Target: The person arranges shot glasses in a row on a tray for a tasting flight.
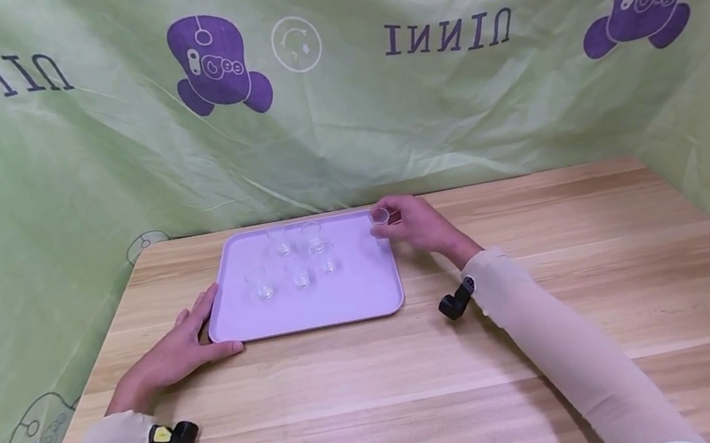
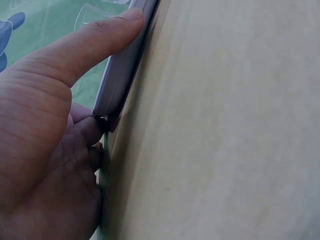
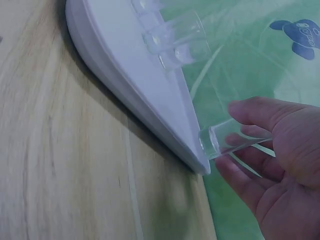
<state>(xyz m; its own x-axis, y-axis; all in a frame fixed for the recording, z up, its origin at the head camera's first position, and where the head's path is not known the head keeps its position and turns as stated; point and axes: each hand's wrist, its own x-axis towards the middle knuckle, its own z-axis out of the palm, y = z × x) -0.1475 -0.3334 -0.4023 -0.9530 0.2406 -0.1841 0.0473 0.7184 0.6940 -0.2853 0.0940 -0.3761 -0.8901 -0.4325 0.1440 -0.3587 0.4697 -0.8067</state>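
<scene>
A lilac tray (image 1: pixel 351 294) lies at the far side of the table. My left hand (image 1: pixel 176 356) rests against its near left corner, thumb along the front edge and straight fingers along the left side. In the left wrist view the thumb (image 2: pixel 107 37) touches the tray's rim (image 2: pixel 122 75). My right hand (image 1: pixel 417 224) holds a small clear shot glass (image 1: pixel 379 216) at the tray's far right corner. The right wrist view shows thumb and fingers around this shot glass (image 3: pixel 217 140), its base at the tray surface. Several similar glasses (image 1: pixel 298 273) stand upright on the tray's left and middle.
The wooden table (image 1: pixel 368 409) extends in front of the tray and to its right. A green printed curtain (image 1: pixel 343 140) hangs close behind the table and along its sides. Small black cameras (image 1: pixel 457 299) sit on both beige sleeves.
</scene>
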